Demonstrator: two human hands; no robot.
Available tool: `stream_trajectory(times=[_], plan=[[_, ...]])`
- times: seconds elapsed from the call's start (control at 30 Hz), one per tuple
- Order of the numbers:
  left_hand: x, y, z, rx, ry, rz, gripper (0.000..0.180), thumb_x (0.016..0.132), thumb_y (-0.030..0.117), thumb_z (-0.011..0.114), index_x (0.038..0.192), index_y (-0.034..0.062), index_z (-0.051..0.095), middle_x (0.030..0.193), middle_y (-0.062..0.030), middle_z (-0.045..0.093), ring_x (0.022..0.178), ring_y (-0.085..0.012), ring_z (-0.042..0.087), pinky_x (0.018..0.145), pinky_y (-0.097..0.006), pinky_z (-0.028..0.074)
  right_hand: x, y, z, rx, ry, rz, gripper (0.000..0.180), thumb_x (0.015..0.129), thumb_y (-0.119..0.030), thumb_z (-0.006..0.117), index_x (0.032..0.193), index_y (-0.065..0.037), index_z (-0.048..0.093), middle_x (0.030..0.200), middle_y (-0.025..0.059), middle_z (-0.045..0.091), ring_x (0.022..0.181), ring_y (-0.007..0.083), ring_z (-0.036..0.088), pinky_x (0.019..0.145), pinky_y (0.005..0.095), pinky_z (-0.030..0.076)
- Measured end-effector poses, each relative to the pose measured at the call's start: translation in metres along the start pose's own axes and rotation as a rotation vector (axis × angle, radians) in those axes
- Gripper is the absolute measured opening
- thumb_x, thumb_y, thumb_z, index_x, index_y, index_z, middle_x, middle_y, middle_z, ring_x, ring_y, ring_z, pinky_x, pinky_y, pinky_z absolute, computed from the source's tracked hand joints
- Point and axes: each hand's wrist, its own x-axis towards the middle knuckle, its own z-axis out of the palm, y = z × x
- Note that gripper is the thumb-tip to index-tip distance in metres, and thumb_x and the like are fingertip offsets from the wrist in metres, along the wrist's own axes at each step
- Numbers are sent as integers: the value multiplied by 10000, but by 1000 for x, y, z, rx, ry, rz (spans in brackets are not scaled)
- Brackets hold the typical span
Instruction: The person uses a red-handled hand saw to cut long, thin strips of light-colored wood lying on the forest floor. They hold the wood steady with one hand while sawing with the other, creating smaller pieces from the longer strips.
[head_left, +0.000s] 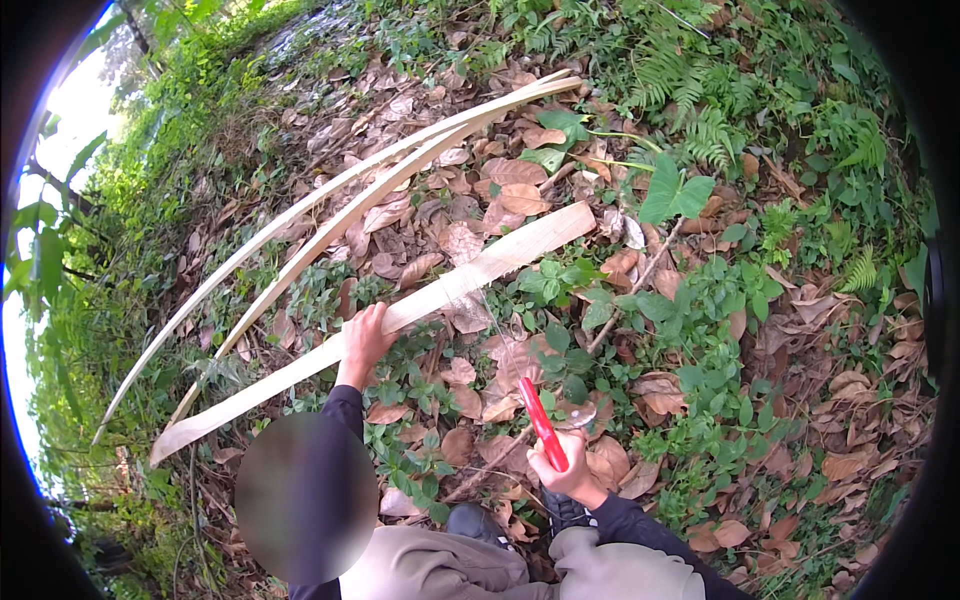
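My left hand [366, 345] is closed round a long, pale wooden plank [480, 272], near its middle. The plank runs slantwise from the lower left to the upper right, over leaves and low plants. In my right hand [566, 464], fingers wrapped round it, is the red handle [543, 425] of a bladed tool. Its thin metal blade [503, 335] points up toward the plank's near edge. Motion smears the blade, so I cannot tell its exact kind or whether it touches the wood.
Two long, curved pale wood strips [330, 205] lie beyond the plank, meeting at their far right ends. Brown dry leaves [800, 330] and green plants [710, 310] cover the ground. A thin branch [640, 285] lies to the right. My shoes [475, 522] are close below.
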Motion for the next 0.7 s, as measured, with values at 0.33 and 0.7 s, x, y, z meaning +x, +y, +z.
stream_trajectory(times=[0.33,0.7], plan=[[8,1,-5,-32,-23,14,449,686,266,827,973,68,545,921,-122,677,894,-337,678,761,-452,522,15,9,0,79,-102,-57,238,752,-97,683,597,-56,507,490,68,497,405,222,531,447,342,400],[17,10,-31,-6,-262,-99,519,655,519,780,858,69,619,807,-169,708,787,-365,700,736,-461,549,20,9,-3,72,-176,-71,228,747,-96,679,598,-53,511,488,73,479,404,226,523,447,358,399]])
